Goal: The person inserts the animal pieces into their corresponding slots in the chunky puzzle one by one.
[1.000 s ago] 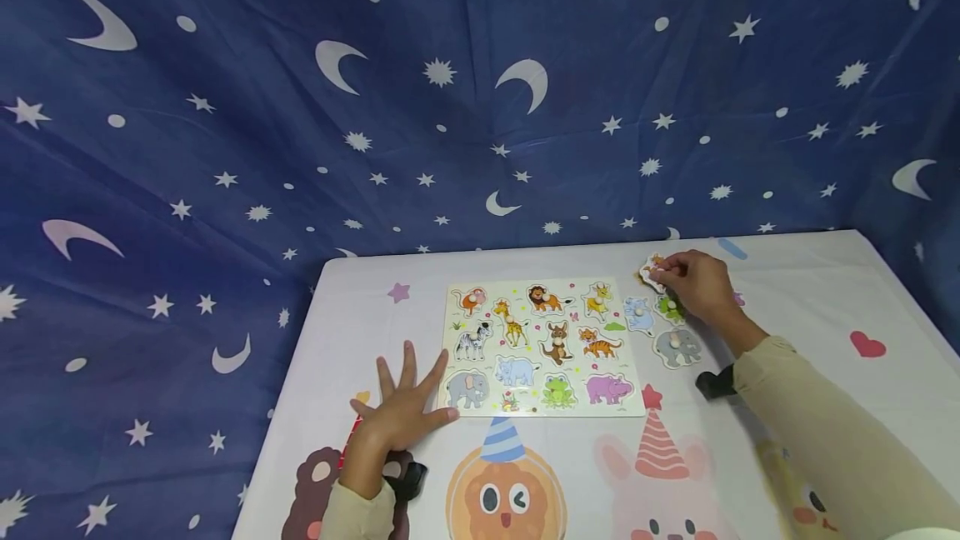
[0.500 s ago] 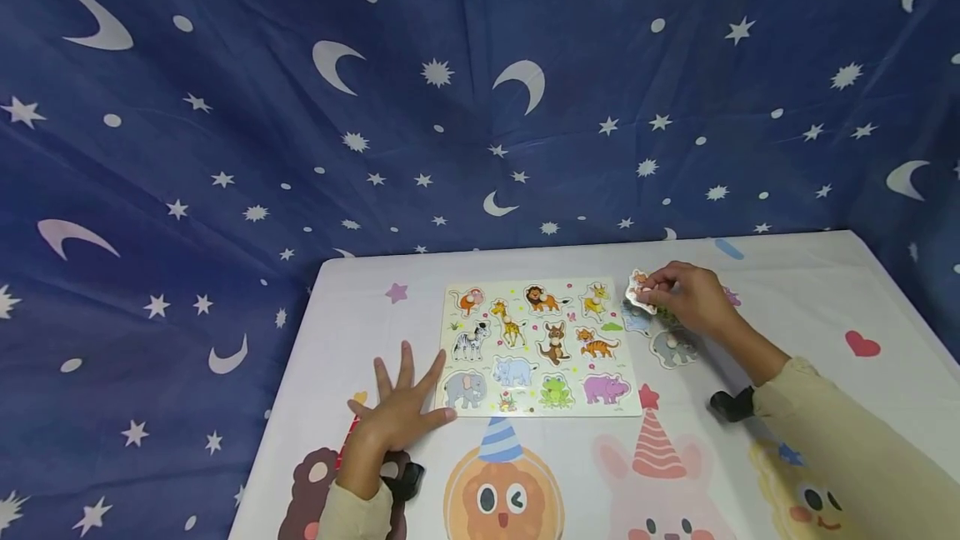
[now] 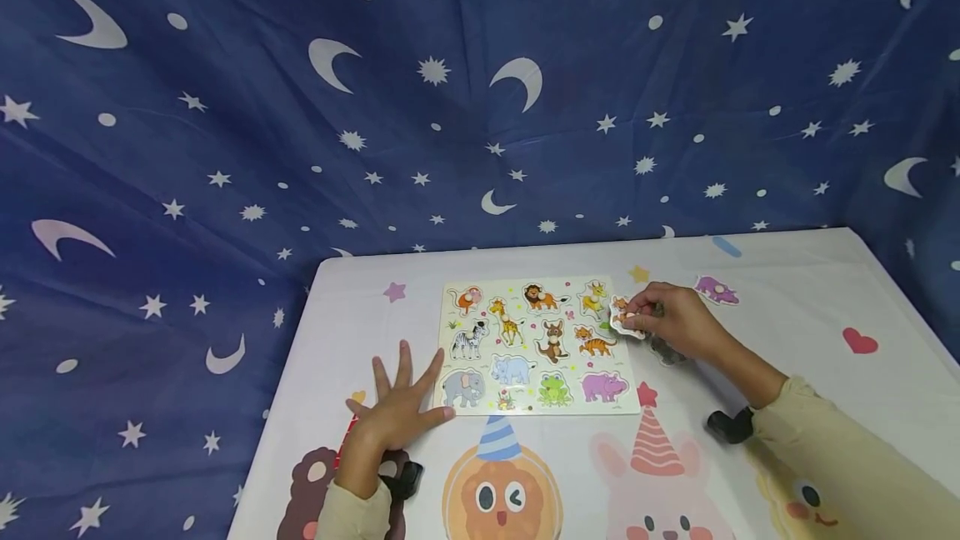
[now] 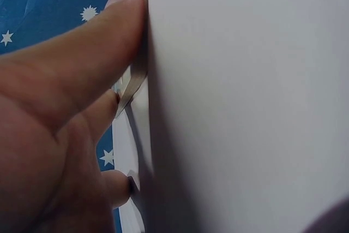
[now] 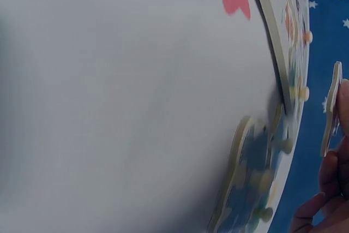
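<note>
My left hand (image 3: 401, 411) lies with spread fingers at the left edge of a wooden animal puzzle board (image 3: 498, 282). In the left wrist view its thumb (image 4: 98, 53) presses along the board's edge. Thumb and fingers of my right hand (image 3: 678, 319) pinch an orange-and-white animal puzzle piece (image 3: 619, 315), raised and tilted by the board's upper right edge. The right wrist view catches this puzzle piece (image 5: 331, 107) nearly edge-on. Beneath the right hand, a grey elephant piece (image 3: 666, 351) is partly covered.
A purple hippo piece (image 3: 716, 290) lies right of the right hand. Several knobbed pieces show on the board and beside it in the right wrist view. The white tablecloth (image 3: 787, 298) carries printed cartoon figures; a blue starry curtain (image 3: 420, 107) hangs behind.
My right hand has brought the orange-and-white puzzle piece left and nearer, from beyond the loose pieces to the board's right edge. The purple hippo piece is now uncovered. My left hand stays put.
</note>
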The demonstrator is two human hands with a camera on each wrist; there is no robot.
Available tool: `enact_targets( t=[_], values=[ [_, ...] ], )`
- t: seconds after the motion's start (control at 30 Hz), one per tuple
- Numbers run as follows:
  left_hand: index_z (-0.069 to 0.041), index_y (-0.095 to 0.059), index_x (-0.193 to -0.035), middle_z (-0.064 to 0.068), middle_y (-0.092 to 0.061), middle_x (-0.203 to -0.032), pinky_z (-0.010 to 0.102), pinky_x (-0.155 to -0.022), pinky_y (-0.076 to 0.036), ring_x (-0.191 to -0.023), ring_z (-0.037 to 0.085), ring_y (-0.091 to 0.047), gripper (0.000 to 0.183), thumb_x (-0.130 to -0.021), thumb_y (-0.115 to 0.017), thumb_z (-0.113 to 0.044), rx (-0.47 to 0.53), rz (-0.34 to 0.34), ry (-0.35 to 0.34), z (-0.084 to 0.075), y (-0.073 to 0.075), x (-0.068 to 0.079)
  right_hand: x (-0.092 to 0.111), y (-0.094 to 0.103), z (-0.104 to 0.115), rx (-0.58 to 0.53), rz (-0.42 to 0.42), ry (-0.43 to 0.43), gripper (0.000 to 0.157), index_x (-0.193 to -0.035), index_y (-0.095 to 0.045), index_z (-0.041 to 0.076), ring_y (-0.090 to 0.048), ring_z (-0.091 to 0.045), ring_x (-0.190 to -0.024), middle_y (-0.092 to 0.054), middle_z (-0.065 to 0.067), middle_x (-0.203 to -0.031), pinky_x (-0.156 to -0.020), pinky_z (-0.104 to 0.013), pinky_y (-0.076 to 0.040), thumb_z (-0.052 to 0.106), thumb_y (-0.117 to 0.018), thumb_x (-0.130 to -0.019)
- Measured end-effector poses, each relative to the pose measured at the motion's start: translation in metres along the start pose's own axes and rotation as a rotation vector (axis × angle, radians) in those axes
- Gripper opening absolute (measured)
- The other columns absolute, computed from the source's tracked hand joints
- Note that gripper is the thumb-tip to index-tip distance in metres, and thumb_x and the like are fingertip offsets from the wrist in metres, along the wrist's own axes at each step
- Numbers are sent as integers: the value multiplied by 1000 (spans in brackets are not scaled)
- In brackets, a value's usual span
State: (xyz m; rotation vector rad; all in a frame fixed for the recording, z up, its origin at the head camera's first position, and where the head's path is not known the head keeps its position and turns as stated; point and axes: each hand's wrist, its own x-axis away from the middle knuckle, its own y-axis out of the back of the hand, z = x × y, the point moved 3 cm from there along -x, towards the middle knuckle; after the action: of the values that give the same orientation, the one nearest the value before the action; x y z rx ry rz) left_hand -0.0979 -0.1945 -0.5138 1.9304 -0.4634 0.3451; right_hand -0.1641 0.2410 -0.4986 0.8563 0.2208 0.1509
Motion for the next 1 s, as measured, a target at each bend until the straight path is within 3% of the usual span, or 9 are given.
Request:
enact_targets(
  t=[0.23,0.53,1.0],
  values=[
    [-46,-24,-160,12,16,-172,96,-87,13,-149,57,25,88,-87,-72,-57,2,-2,-1,-1,1,0,1,-10,9,-16,32,45,14,-88,-76,17,-51,-9,-75,-57,7,-77,-65,-22,-41,19,-87,-81],
    [-45,-24,-160,13,16,-172,96,-86,13,-149,58,25,89,-87,-73,-56,7,0,-2,-1,0,0,1,-25,17,-62,67,141,17,-84,-74,17,-50,-3,-70,-57,10,-76,-62,-20,-43,15,-89,-77],
    [-45,-23,-161,14,15,-172,96,-86,13,-149,58,24,89,-88,-72,-56,0,-4,-3,-1,1,0,-7,-42,25,-69,152,125,16,-84,-73,18,-47,-4,-68,-54,9,-72,-59,-21,-41,18,-88,-80]
  ],
)
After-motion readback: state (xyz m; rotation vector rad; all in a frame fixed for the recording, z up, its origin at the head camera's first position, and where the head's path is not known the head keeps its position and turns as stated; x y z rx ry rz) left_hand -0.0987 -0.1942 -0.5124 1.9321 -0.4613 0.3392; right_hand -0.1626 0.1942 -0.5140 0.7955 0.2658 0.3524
